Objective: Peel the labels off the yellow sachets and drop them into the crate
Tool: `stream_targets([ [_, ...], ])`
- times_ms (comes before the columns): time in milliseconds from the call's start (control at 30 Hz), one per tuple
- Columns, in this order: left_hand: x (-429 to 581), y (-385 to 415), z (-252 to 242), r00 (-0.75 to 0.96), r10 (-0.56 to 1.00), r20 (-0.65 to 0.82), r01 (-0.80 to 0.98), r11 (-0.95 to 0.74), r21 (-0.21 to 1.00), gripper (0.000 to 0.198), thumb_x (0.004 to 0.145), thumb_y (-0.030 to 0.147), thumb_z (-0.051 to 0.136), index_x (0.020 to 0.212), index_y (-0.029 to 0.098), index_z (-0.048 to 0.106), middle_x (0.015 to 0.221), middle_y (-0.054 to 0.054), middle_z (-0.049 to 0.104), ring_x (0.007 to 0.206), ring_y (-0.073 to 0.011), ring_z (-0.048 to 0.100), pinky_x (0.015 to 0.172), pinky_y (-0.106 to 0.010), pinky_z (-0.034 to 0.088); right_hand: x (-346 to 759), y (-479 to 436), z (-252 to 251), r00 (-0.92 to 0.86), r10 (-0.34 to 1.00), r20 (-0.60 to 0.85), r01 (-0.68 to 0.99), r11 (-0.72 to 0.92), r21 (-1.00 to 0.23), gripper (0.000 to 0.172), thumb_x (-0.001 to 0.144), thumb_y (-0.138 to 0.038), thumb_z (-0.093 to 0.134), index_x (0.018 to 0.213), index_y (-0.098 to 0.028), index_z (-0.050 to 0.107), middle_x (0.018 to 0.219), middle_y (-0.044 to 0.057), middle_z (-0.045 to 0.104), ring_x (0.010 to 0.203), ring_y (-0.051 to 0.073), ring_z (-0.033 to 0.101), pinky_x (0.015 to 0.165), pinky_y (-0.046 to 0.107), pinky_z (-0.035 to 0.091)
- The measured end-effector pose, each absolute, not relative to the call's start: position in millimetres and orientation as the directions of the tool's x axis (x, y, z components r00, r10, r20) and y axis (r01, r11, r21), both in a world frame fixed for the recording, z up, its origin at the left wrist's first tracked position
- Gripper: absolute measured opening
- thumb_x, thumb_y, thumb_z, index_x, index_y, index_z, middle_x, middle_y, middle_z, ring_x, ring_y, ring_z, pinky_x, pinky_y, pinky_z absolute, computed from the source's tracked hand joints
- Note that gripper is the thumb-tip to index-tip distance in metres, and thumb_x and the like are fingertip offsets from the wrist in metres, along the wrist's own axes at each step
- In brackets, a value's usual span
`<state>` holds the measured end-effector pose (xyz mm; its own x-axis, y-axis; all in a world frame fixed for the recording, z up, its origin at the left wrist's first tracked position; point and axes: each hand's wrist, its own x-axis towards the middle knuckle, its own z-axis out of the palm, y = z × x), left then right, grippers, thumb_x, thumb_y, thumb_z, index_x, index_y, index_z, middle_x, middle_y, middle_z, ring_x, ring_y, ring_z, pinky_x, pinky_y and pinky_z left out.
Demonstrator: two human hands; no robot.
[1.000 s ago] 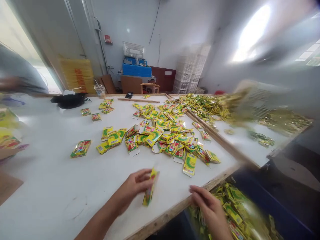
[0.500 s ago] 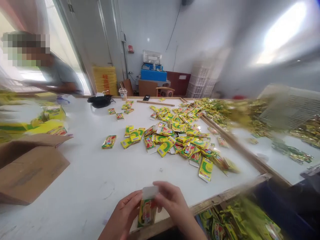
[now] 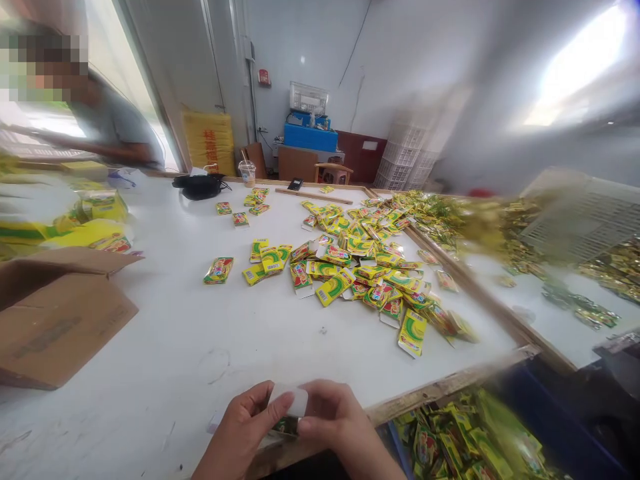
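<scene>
At the table's near edge, a small printed carton (image 3: 286,427) with a white end flap (image 3: 296,402) sits between my two hands. My left hand (image 3: 249,423) grips it from the left, its thumb lying on the white flap. My right hand (image 3: 334,420) closes on the carton's right side, thumb at the front below the flap. Most of the carton is hidden behind my fingers. Ahead on the white table lies a heap of yellow and green cartons (image 3: 335,287), some with white flaps standing open.
A brown cardboard box (image 3: 70,327) stands at left, with a co-worker (image 3: 115,123) behind. A wooden strip (image 3: 470,293) divides the table from shiny packets (image 3: 430,213) and a white basket (image 3: 580,213). Below the edge at right, a blue bin (image 3: 400,447) holds cartons.
My left thumb has moved onto the white flap, and the carton is now tilted and more covered by my hands. The view has shifted slightly.
</scene>
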<state>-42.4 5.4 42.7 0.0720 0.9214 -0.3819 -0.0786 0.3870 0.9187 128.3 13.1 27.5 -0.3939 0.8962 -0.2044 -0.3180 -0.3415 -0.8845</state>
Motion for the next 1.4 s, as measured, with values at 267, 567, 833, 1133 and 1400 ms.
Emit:
stream_targets([
  [267,-39.4,2.6,31.0,-0.013,0.932,-0.361,-0.301,0.341,0.891,0.038,0.074,0.05,0.073,0.097,0.02,0.068,0.088,-0.004,0.072,0.082,-0.0216,0.063,0.071,-0.029,0.049,102.4,34.6,17.6,-0.214,0.974,-0.072,-0.084,-0.091,-0.992,0.023,0.075,-0.016,0.06,0.088,-0.02,0.078,0.071,0.0,0.063,0.058,0.012,0.051,0.05,0.021,0.04],
  [567,-56.2,-1.4,-2.3,-0.213,0.957,-0.196,-0.131,0.171,0.977,0.035,0.076,0.047,0.072,0.103,0.024,0.076,0.11,-0.001,0.074,0.111,-0.0258,0.062,0.094,-0.028,0.049,107.0,38.1,22.5,-0.256,0.966,-0.038,-0.146,-0.077,-0.986,0.022,0.083,-0.038,0.07,0.086,-0.018,0.079,0.066,0.002,0.064,0.055,0.013,0.06,0.053,0.024,0.049],
  [833,-66.7,7.1,4.1,-0.121,0.986,-0.118,-0.006,0.118,0.993,0.027,0.078,0.04,0.072,0.1,0.023,0.074,0.088,-0.002,0.076,0.087,-0.0217,0.069,0.077,-0.025,0.057,109.1,43.5,12.0,-0.263,0.962,-0.071,-0.153,-0.114,-0.982,0.023,0.076,-0.037,0.076,0.084,-0.015,0.075,0.06,0.001,0.067,0.054,0.016,0.064,0.056,0.027,0.052],
  [1133,-95.4,-0.9,-13.1,0.123,0.932,0.342,0.383,-0.362,0.85,0.041,0.082,0.019,0.072,0.119,0.034,0.066,0.108,0.001,0.072,0.091,-0.017,0.071,0.082,-0.021,0.057,115.8,27.7,20.8,-0.242,0.965,0.102,0.039,0.114,-0.993,0.019,0.071,-0.011,0.077,0.086,-0.023,0.075,0.075,-0.003,0.064,0.066,0.013,0.059,0.065,0.024,0.047],
  [1400,-88.8,-6.0,-10.9,0.181,0.876,0.446,0.453,-0.477,0.753,0.042,0.083,0.01,0.069,0.118,0.032,0.064,0.112,0.001,0.069,0.099,-0.0163,0.068,0.089,-0.023,0.056,118.3,19.7,12.4,-0.268,0.921,0.284,0.053,0.308,-0.95,0.026,0.083,-0.011,0.068,0.1,-0.029,0.076,0.092,0.003,0.064,0.087,0.018,0.063,0.078,0.029,0.05],
])
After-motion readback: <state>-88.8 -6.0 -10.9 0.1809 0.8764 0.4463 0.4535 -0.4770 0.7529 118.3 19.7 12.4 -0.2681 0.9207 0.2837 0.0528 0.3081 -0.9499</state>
